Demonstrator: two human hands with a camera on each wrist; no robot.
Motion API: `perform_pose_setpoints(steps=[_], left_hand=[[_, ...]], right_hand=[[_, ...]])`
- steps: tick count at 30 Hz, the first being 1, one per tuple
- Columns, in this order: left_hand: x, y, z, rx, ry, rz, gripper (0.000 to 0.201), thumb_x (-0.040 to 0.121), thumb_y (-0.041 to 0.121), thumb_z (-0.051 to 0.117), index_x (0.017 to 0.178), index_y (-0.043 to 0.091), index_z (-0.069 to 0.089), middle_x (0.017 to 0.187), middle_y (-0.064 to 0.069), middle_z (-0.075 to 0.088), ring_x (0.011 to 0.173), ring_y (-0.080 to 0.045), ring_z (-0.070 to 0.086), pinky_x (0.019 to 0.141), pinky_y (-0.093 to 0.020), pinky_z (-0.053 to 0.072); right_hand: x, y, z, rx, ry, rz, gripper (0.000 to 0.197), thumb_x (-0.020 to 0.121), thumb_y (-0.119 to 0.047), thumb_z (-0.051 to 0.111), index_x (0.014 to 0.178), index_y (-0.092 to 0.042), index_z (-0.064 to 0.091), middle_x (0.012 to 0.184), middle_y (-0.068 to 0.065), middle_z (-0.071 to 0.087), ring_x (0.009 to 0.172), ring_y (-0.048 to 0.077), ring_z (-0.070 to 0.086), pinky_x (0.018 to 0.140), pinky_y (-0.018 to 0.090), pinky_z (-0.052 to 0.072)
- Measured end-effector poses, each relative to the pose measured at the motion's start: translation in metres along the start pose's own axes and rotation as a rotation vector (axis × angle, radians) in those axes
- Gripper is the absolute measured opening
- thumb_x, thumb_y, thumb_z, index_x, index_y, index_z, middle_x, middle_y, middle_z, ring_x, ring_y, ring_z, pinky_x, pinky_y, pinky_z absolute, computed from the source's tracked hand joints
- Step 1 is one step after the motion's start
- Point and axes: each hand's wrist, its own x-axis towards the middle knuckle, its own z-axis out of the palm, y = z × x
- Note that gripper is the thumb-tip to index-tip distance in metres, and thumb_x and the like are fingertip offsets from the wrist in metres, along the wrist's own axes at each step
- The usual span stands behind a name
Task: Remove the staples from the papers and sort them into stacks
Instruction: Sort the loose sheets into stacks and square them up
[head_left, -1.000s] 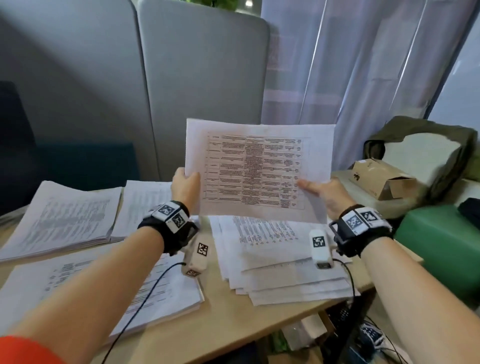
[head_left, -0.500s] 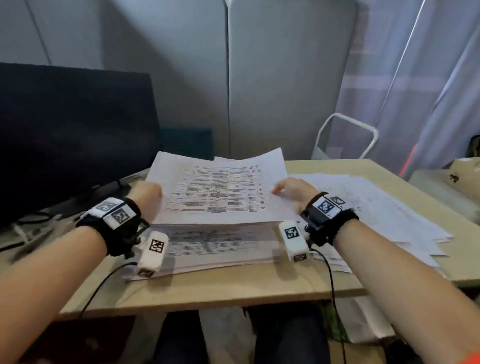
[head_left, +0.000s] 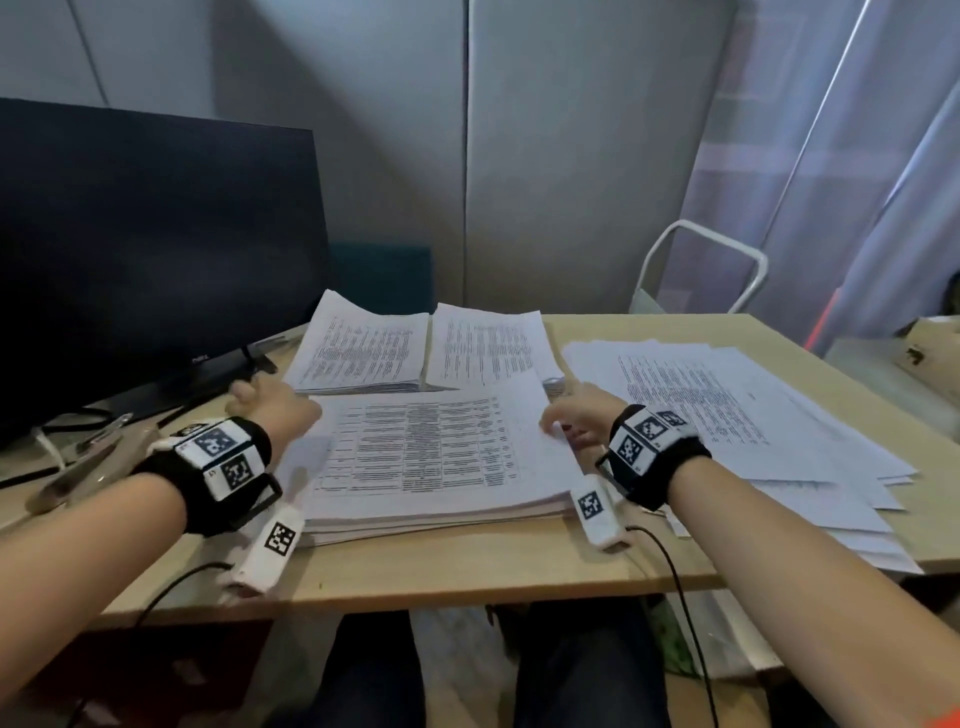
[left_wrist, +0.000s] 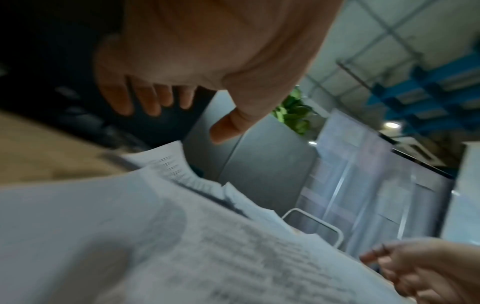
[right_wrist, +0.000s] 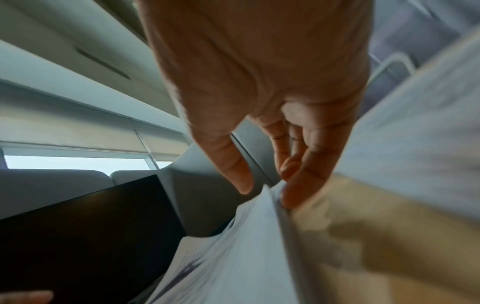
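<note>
Centre foreground: near stack (head_left: 431, 457), table-printed sheet on top, lies flat on the desk (head_left: 467, 571). Left hand (head_left: 275, 405) off its left edge, fingers loose, holding nothing. Right hand (head_left: 576, 421) at the right edge, fingers relaxed, fingertips (right_wrist: 293, 195) touching the paper edge. Right of frame: loose pile (head_left: 753, 415), judged unsorted. Upper centre: two sorted stacks (head_left: 415, 348). Task judged partly done.

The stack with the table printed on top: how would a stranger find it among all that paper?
Start at the light wooden desk. The thick white paper stack lies nearest the front edge, between both hands. Only its top sheet is landscape, showing a ruled grid.
</note>
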Motion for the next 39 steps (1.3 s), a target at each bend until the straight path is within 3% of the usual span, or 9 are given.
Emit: perform_pose_setpoints(steps=[3,7,12,15,19,27,32,34,39], left_hand=[[-0.014,0.054,0.005,0.023,-0.044,0.289,0.044,0.088,0.014,0.057,0.13,0.003,0.05,0.133,-0.019,0.043,0.122,-0.036,0.043,0.101,-0.042,0.04],[-0.054,0.128,0.054,-0.133,-0.456,0.488,0.014,0.094,0.006,0.051,0.104,0.008,0.061,0.103,-0.009,0.058,0.094,-0.022,0.052,0.077,-0.026,0.048],[-0.082,0.191,0.132,-0.269,-0.818,0.312,0.005,0.091,0.003,0.055,0.095,0.0,0.056,0.078,-0.011,0.058,0.066,-0.018,0.055,0.066,-0.025,0.05],[-0.093,0.211,0.171,-0.256,-0.957,0.219,0.04,0.093,0.01,0.059,0.128,-0.002,0.044,0.116,-0.024,0.057,0.088,-0.029,0.063,0.076,-0.032,0.054],[-0.097,0.237,0.206,-0.176,-0.849,0.311,0.021,0.091,0.014,0.061,0.105,0.002,0.052,0.108,-0.019,0.061,0.113,-0.032,0.061,0.085,-0.033,0.051],[-0.103,0.265,0.238,-0.043,-0.702,0.372,0.027,0.089,0.018,0.065,0.074,0.005,0.046,0.065,-0.005,0.041,0.055,-0.016,0.04,0.048,-0.024,0.034],[-0.102,0.273,0.249,-0.029,-0.702,0.332,0.035,0.088,0.016,0.066,0.112,-0.007,0.057,0.091,-0.015,0.06,0.081,-0.029,0.061,0.069,-0.032,0.051],[-0.101,0.275,0.252,-0.014,-0.665,0.341,0.042,0.087,0.014,0.067,0.122,-0.008,0.055,0.116,-0.02,0.061,0.109,-0.033,0.06,0.089,-0.034,0.05],[-0.095,0.271,0.261,0.025,-0.555,0.338,0.056,0.084,0.017,0.062,0.134,0.015,0.036,0.133,-0.019,0.046,0.115,-0.037,0.051,0.095,-0.04,0.047]], right_hand=[[0.01,0.004,-0.039,0.01,0.162,-0.041,0.013,0.086,-0.011,0.067,0.089,-0.006,0.055,0.085,0.008,0.053,0.069,0.019,0.053,0.066,0.034,0.056],[0.016,0.028,-0.104,-0.117,0.245,0.107,0.051,0.088,-0.025,0.067,0.13,0.0,0.051,0.109,0.014,0.053,0.1,0.029,0.058,0.088,0.036,0.05],[0.006,0.075,-0.187,-0.248,0.313,0.261,0.059,0.091,-0.031,0.064,0.14,-0.004,0.046,0.146,0.012,0.045,0.133,0.031,0.043,0.1,0.031,0.036],[0.004,0.105,-0.218,-0.226,0.337,0.36,0.064,0.091,-0.036,0.064,0.144,-0.007,0.042,0.151,0.012,0.04,0.137,0.03,0.04,0.104,0.032,0.033],[0.012,0.119,-0.235,-0.271,0.344,0.398,0.073,0.09,-0.045,0.064,0.146,-0.006,0.039,0.151,0.013,0.04,0.136,0.03,0.041,0.102,0.031,0.034],[0.038,0.105,-0.229,-0.484,0.234,0.345,0.059,0.088,-0.041,0.068,0.131,-0.003,0.053,0.126,0.011,0.057,0.106,0.024,0.052,0.084,0.026,0.039],[0.05,0.094,-0.231,-0.533,0.151,0.356,0.04,0.083,-0.047,0.072,0.087,-0.01,0.056,0.09,0.004,0.058,0.078,0.019,0.053,0.062,0.027,0.039],[0.054,0.089,-0.225,-0.557,0.119,0.359,0.043,0.083,-0.044,0.073,0.1,-0.009,0.054,0.095,0.004,0.054,0.091,0.024,0.053,0.074,0.028,0.044],[0.064,0.096,-0.223,-0.547,0.143,0.383,0.042,0.078,-0.04,0.078,0.071,-0.011,0.049,0.067,0.002,0.055,0.064,0.019,0.051,0.059,0.028,0.04]])
